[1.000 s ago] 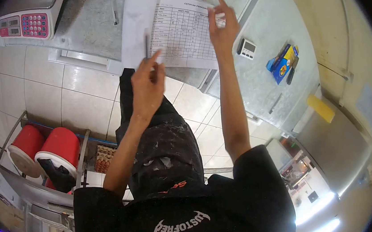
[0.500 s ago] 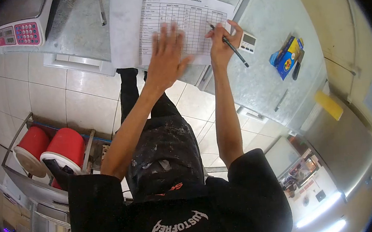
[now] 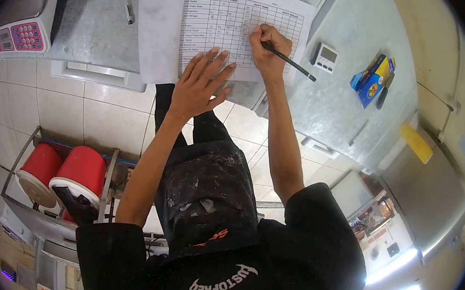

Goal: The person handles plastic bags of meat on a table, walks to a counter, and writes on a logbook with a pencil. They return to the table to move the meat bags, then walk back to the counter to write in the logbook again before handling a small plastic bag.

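Note:
A printed record sheet [image 3: 273, 15] with a table of rows and columns lies on the metal counter, its papers folded over at the left. My left hand [image 3: 200, 86] rests flat on the sheet's lower left part, fingers spread. My right hand [image 3: 272, 51] is closed around a black pen [image 3: 295, 67] over the middle columns. The pen's back end slants down to the right; its writing tip is hidden by my fingers. Just right of the sheet sits a small white digital timer [image 3: 325, 56].
A scale with a pink keypad [image 3: 27, 37] and another pen [image 3: 128, 7] are at the upper left. A blue and yellow packet [image 3: 375, 82] lies on the counter [image 3: 346, 106] at right. Red buckets [image 3: 81, 171] stand in a metal rack at lower left.
My left hand has settled on the lower left of the sheet. My right hand has moved from the sheet's right edge toward its middle columns, gripping the pen more tightly. The view has shifted slightly.

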`<state>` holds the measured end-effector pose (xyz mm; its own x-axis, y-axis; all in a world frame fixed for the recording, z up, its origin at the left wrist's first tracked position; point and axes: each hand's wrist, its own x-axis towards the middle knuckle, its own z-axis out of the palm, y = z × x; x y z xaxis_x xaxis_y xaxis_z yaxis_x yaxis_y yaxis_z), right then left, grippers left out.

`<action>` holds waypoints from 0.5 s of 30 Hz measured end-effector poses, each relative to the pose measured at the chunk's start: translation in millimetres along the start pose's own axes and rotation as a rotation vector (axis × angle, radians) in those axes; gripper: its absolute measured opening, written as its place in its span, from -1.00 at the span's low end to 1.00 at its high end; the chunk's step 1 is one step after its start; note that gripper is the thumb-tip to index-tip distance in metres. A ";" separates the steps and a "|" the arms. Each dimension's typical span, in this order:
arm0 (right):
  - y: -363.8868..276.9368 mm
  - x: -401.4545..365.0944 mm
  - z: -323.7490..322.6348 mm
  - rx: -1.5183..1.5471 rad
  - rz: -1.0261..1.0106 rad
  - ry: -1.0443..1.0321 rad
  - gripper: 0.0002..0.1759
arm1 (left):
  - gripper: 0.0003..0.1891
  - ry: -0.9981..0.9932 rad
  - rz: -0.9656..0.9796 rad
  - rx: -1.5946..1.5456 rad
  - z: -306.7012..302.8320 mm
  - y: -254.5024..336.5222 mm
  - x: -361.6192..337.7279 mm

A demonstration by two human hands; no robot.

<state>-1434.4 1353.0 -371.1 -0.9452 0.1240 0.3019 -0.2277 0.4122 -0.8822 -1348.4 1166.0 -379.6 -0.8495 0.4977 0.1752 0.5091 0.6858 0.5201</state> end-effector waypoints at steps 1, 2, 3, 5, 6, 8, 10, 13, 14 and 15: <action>0.9 0.6 -0.2 -0.046 -0.010 -0.016 -0.63 | -0.48 0.029 -0.006 0.016 1.7 0.0 0.3; 1.4 0.8 0.5 -0.091 -0.020 -0.033 -0.64 | -0.48 0.028 -0.012 0.014 2.7 -0.4 0.2; 0.9 0.7 1.6 -0.090 -0.018 -0.039 -0.64 | -0.48 0.029 -0.012 0.023 3.4 -0.5 0.0; -0.5 0.5 3.8 -0.127 -0.022 -0.047 -0.65 | -0.49 0.031 -0.019 0.030 4.8 -0.7 -0.1; -1.6 0.6 4.2 -0.125 -0.021 -0.053 -0.65 | -0.50 0.041 -0.023 0.014 5.2 -0.7 0.1; -4.2 1.1 4.1 -0.189 -0.050 -0.063 -0.65 | -0.51 0.051 -0.034 -0.002 5.6 -0.3 -0.1; -1.2 0.0 2.9 -0.205 -0.053 -0.073 -0.69 | -0.48 0.080 -0.019 0.000 6.2 -0.6 0.1; 2.1 -0.5 0.7 -0.232 -0.074 -0.077 -0.73 | -0.50 0.088 -0.025 -0.015 7.1 -0.8 -0.4; 3.0 -0.4 1.0 -0.239 -0.091 -0.069 -0.74 | -0.50 0.090 -0.028 -0.015 7.4 -0.9 -0.2; 3.4 -0.3 2.0 -0.238 -0.093 -0.071 -0.74 | -0.51 0.097 -0.022 -0.010 7.8 -1.0 0.1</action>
<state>-1435.3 1352.6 -374.9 -0.9388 0.0154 0.3440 -0.2608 0.6205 -0.7396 -1347.9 1169.5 -386.5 -0.8703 0.4280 0.2436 0.4888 0.6905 0.5332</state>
